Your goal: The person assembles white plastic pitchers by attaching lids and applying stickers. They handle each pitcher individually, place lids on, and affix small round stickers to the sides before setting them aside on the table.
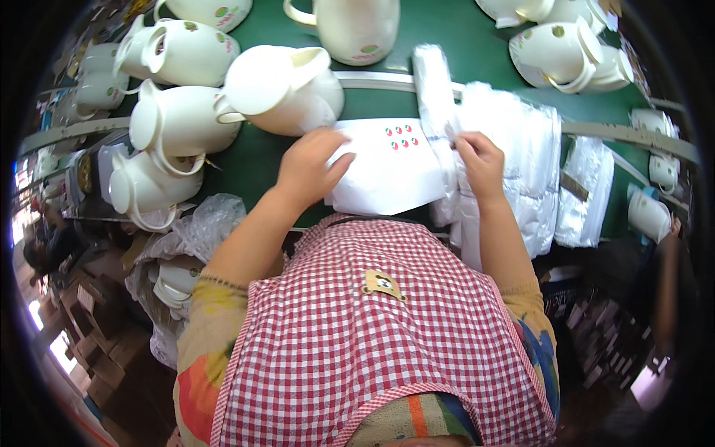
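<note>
A white sheet (383, 179) with several small red-and-green stickers (402, 137) lies in front of me, over the table's near edge. At its left edge is my left hand (313, 165), thumb and forefinger apart, with nothing visible between them. Just beyond that hand a cream lidded jug (272, 89) stands tilted in view, its spout toward the right. My right hand (480, 162) is closed in a pinch beside a folded clear plastic bag (434, 86), right of the stickers. What its fingertips hold is too small to make out. Stacked clear plastic bags (514, 149) lie under and beside my right wrist.
More cream jugs lie on their sides at the left (186, 119) and at the far right (555, 52). Another jug (357, 30) stands at the back of the green table (447, 22). A plastic-lined container (175, 287) holds cream pieces at lower left. A metal rail (372, 80) crosses the table.
</note>
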A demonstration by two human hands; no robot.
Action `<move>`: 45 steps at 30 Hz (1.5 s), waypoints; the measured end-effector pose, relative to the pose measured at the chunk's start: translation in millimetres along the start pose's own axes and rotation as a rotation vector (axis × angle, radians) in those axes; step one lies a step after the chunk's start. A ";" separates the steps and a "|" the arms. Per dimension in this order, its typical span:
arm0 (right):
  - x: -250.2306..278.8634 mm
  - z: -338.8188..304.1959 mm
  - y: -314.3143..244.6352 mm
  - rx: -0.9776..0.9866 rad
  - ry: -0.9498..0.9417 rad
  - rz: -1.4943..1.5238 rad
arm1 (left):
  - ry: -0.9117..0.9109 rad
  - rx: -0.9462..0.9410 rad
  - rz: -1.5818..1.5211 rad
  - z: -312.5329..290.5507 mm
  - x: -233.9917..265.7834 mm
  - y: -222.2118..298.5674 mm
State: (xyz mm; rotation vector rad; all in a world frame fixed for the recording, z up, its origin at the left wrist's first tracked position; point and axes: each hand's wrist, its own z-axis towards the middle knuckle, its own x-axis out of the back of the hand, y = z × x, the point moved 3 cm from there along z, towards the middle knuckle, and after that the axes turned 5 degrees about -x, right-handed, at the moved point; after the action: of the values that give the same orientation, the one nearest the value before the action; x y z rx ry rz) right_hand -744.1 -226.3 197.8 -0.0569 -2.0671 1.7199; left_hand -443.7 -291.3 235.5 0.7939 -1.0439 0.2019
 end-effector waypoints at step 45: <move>-125.6 -65.5 -78.9 0.272 -0.573 -0.082 | 0.776 1.085 -1.733 79.0 0.3 -51.3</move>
State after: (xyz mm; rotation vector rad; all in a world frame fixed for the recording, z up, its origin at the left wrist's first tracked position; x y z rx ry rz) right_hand -587.9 -222.3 241.3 0.6670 -2.1333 2.1225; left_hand -472.5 -380.8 231.1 2.0767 0.8189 -0.4563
